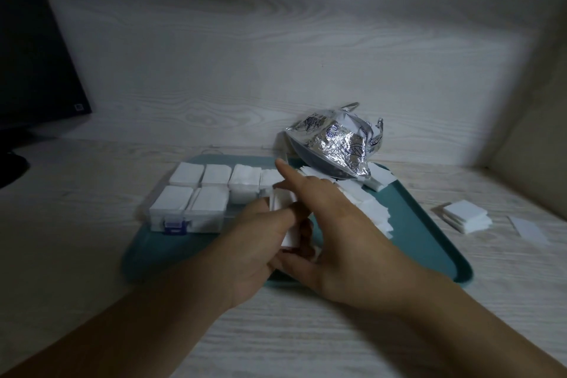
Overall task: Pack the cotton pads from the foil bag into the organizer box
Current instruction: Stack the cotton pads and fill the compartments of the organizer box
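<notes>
The right hand hides the organizer box's right end.

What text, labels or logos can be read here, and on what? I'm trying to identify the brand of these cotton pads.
No text can be read.
foil bag: dark blue round emblems printed on the silver foil, too blurred to read; no brand name legible.
monitor: a small square mark at its lower corner, too small to read.
organizer box: blue latch on the front, no lettering visible.
cotton pads and tray: plain, no print.
</notes>
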